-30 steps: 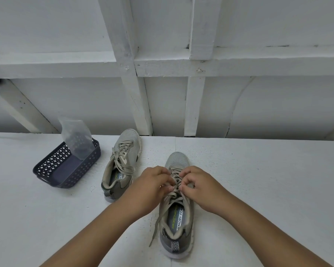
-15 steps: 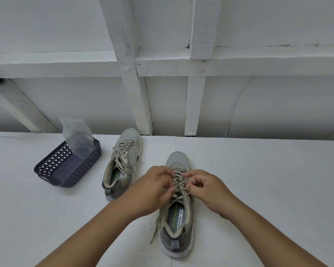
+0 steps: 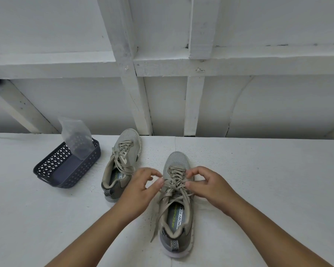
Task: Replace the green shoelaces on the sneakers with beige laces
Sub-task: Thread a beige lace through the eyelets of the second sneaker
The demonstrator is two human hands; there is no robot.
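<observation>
Both hands have drawn apart, left hand (image 3: 141,186) and right hand (image 3: 206,185) each pinching the lace (image 3: 175,185) on the near sneaker (image 3: 176,207), probably tightening it.

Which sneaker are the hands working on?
The near sneaker, straight ahead. Left hand and right hand pinch its laces. The far sneaker, beside the basket, is untouched.
</observation>
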